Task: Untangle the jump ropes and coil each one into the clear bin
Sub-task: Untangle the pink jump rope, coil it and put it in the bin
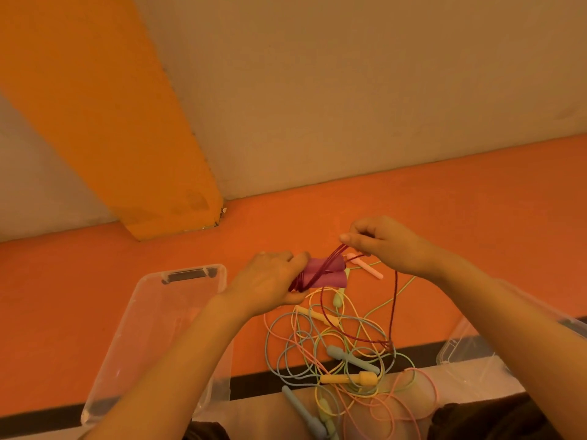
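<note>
two bare arms reach out from the near edge over an orange floor (127,306). left hand (270,282) grips two purple handles (327,273) side by side, fingers curled round them, with dark red rope (394,300) wound round the handles by the thumb. right hand (384,244) is a bit farther and to the right, and its fingers pinch a few strands of the red rope and hold them up. from there the red rope hangs down in a long loop to the pile. the pile of ropes (336,354) lies on the floor under and near the hands, all mixed up: pink, yellow, green and blue cords, with a blue handle (352,358), a yellow handle (349,378) and a pink handle (368,268) in it. more handles lie at the near edge. clear bin (152,325) sits on the left, just beside the left arm, and no rope shows in it. another clear box (457,350) peeks out on the right, partly behind the right arm. far off, a pale wall (349,90) meets the floor, with a wide yellow stripe (104,106).
</note>
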Demonstrator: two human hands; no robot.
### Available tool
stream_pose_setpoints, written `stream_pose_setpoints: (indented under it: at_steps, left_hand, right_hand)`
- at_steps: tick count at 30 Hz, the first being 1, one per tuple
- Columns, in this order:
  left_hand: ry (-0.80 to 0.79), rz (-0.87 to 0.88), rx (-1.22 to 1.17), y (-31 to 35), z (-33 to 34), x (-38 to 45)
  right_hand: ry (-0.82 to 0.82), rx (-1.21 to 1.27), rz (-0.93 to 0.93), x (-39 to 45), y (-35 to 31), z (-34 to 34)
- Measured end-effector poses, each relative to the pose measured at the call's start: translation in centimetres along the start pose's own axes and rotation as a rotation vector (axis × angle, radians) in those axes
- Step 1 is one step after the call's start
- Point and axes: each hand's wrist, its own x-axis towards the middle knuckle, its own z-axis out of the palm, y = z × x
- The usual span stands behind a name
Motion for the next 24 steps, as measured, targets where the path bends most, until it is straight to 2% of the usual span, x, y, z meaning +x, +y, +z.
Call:
stream_pose_setpoints:
  at_steps: [5, 12, 21, 24]
  left_hand:
    - [0.021, -0.031, -0.014, -0.7, -0.2, -0.2]
    - [0.099, 0.141, 0.002, 1.4, 0.8, 0.1]
    - [0.149, 0.17, 0.011, 2.4, 0.3, 0.3]
    - [0.157, 0.184, 0.02, 3.0, 0.3, 0.3]
  right_hand:
    - [0.071, -0.017, -0.024, 0.0, -0.2, 0.0]
    - [0.108, -0.018, -0.04, 0.1, -0.5, 0.0]
    - [0.149, -0.102, -0.094, 0.6, 0.0, 0.0]
    - [0.159, -0.062, -0.04, 1.0, 0.4, 0.4]
